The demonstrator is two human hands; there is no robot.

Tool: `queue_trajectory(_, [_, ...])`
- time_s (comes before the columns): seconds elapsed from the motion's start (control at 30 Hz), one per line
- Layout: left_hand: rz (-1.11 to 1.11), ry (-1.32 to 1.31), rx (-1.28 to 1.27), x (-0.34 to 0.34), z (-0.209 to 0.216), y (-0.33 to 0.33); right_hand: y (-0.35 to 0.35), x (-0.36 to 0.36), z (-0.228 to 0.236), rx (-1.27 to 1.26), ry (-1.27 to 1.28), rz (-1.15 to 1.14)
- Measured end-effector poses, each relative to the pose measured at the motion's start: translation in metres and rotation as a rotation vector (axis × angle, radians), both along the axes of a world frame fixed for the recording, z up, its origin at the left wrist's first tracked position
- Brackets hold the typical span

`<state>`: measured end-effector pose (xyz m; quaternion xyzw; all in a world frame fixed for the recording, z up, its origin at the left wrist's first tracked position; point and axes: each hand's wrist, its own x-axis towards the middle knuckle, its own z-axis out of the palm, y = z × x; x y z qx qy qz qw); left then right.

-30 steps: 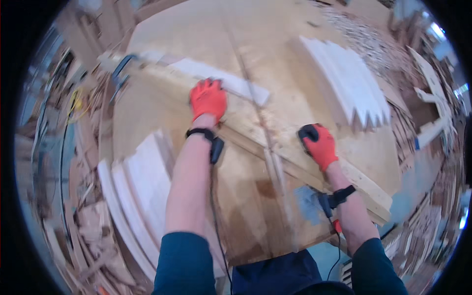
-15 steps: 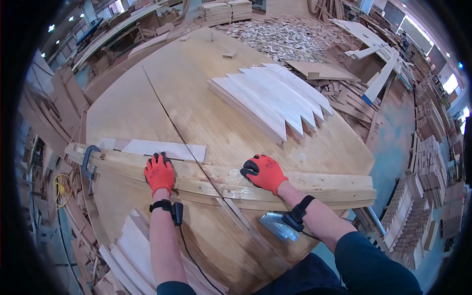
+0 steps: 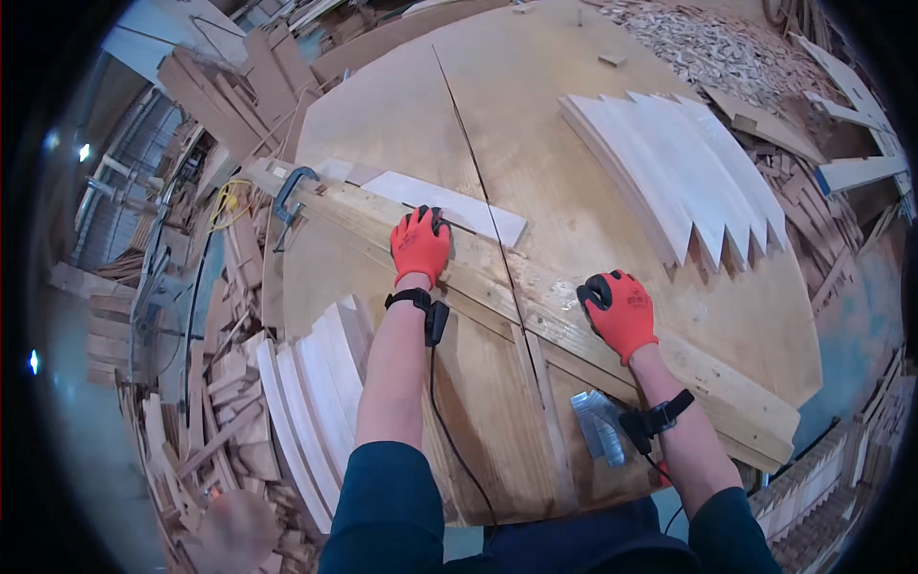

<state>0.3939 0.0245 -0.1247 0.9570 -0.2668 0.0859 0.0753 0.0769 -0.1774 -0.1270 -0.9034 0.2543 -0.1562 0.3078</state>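
Observation:
My left hand [image 3: 421, 247], in a red glove with black fingertips, lies over a long wooden beam [image 3: 564, 292]. Its fingers are slightly apart, and their tips reach the near edge of a pale flat board [image 3: 449, 206]. This board lies along the beam's far side and crosses a long dark slot [image 3: 470, 143] in the plywood tabletop [image 3: 382, 124]. Farther right, my right hand [image 3: 622, 316], gloved alike, rests on the beam with fingers curled; whatever they may hold is hidden. A blue C-clamp [image 3: 290, 201] grips the beam's left end.
Pale boards with pointed ends [image 3: 679, 177] are stacked at the far right of the tabletop. More pale boards [image 3: 311, 402] lie near left. A silvery metal piece [image 3: 598, 426] sits near my right wrist. Wood offcuts [image 3: 229, 421] heap on the left floor, beside a yellow cable [image 3: 228, 203].
The whole view has turned, so the table sits farther right and tilted. Both hands keep about the same places on the beam, and the board looks unmoved against the slot.

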Motion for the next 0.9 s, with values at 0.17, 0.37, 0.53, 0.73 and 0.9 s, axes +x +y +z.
queue_trajectory(0.17, [0.012, 0.048, -0.080, -0.003, 0.007, 0.000, -0.007, 0.010, 0.002, -0.001, 0.001, 0.034])
queue_trajectory(0.37, [0.049, 0.042, -0.145, -0.011, 0.010, -0.003, -0.014, 0.101, 0.019, -0.052, -0.305, 0.085])
queue_trajectory(0.53, [0.053, -0.025, -0.251, -0.009, 0.000, -0.001, 0.004, 0.172, 0.010, -0.312, 0.221, 0.100])
queue_trajectory(0.73, [0.049, -0.019, -0.280, -0.011, -0.003, -0.003, -0.020, 0.161, 0.019, 0.334, -0.071, 0.136])
queue_trajectory(0.9, [0.120, -0.021, -0.283, -0.012, -0.001, 0.011, -0.098, 0.160, 0.068, 0.731, 0.253, 0.657])
